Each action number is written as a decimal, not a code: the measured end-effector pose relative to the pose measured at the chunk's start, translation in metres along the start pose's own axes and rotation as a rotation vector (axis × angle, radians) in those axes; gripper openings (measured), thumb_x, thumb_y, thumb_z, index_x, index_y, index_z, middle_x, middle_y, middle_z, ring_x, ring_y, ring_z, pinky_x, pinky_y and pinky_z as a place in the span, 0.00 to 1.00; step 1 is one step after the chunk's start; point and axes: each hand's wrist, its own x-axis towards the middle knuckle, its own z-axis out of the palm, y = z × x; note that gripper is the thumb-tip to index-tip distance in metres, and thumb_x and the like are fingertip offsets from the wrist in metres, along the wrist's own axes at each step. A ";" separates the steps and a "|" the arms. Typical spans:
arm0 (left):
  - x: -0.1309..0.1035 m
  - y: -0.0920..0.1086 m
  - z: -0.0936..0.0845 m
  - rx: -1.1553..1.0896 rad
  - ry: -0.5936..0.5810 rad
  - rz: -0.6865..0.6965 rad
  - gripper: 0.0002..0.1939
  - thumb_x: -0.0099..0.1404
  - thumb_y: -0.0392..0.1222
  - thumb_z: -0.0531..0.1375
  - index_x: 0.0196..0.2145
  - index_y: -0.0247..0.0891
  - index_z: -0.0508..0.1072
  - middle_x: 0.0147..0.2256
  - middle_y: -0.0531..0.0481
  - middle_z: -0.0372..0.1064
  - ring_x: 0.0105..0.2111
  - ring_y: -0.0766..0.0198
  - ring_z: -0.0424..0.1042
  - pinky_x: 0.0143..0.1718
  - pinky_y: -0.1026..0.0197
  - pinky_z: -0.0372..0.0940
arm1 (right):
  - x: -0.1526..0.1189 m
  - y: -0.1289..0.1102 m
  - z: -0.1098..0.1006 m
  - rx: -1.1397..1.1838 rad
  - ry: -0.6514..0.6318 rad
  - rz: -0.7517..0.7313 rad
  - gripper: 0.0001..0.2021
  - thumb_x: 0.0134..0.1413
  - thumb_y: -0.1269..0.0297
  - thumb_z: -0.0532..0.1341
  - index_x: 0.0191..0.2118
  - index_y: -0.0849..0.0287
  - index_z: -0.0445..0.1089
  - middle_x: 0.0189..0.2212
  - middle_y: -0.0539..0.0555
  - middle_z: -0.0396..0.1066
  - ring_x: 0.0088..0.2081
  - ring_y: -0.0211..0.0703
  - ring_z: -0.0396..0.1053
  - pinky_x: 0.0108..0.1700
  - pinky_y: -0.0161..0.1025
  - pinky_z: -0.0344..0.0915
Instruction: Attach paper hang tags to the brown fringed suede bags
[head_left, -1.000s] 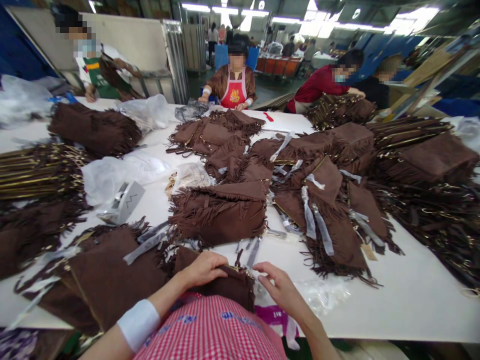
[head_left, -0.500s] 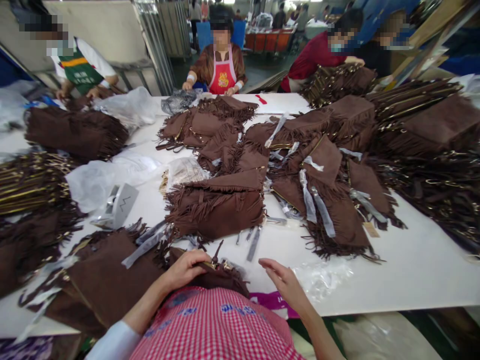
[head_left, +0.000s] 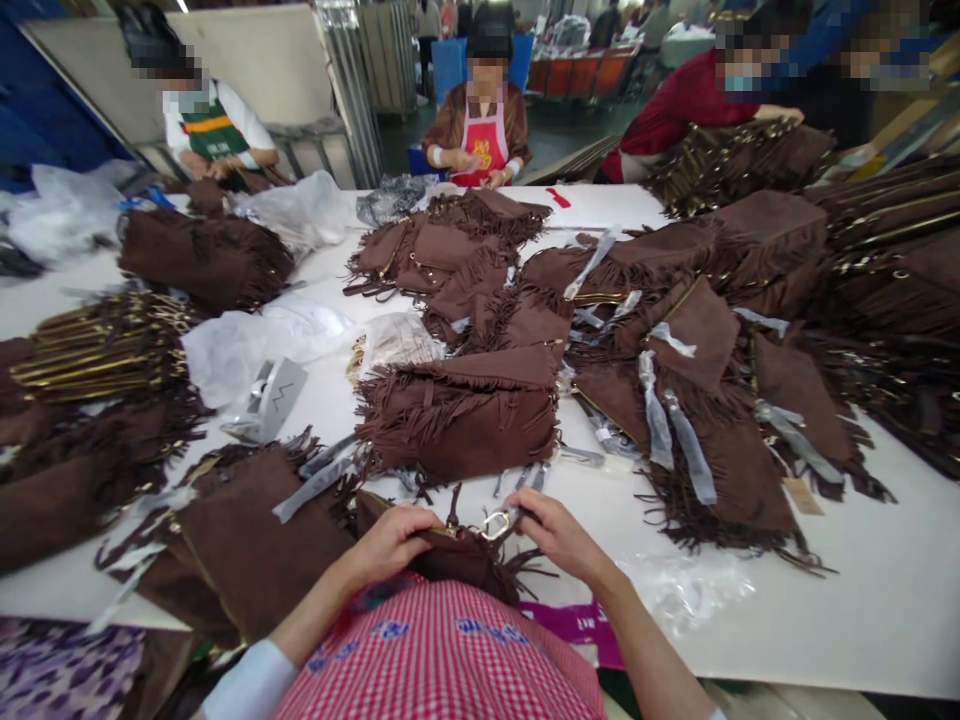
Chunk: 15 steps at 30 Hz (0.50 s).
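At the bottom centre of the frame, the left hand [head_left: 397,540] clasps the top edge of a brown bag [head_left: 469,560], while the right hand [head_left: 553,525] pinches a metal clip [head_left: 496,524] narrowly at its end. The bag should handle light, soft and floppy; its zipped edge looks the firmest hold (the loose fringe [head_left: 527,568] would probably just slip).

Left hand [head_left: 390,545] grips a brown bag [head_left: 457,568] by its edge, right hand [head_left: 561,535] holds a metal clasp [head_left: 495,526] just right of the left fingers, a folded fringed bundle [head_left: 465,425] lies beyond both, and crumpled clear plastic [head_left: 686,590] lies right of the right fingers.
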 end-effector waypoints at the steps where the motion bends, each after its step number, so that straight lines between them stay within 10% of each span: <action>1: 0.001 -0.002 0.002 0.021 0.003 0.005 0.08 0.66 0.37 0.56 0.36 0.38 0.76 0.34 0.49 0.75 0.38 0.60 0.71 0.44 0.61 0.59 | -0.002 -0.002 -0.007 -0.035 0.015 -0.011 0.11 0.56 0.73 0.52 0.36 0.56 0.70 0.31 0.51 0.67 0.36 0.43 0.66 0.40 0.38 0.61; 15: 0.001 -0.001 0.014 0.184 0.028 0.100 0.09 0.67 0.36 0.55 0.38 0.40 0.76 0.35 0.50 0.76 0.38 0.62 0.71 0.44 0.62 0.59 | -0.023 -0.001 -0.012 -0.157 0.094 -0.062 0.07 0.63 0.70 0.52 0.38 0.55 0.66 0.32 0.51 0.65 0.35 0.42 0.66 0.39 0.38 0.61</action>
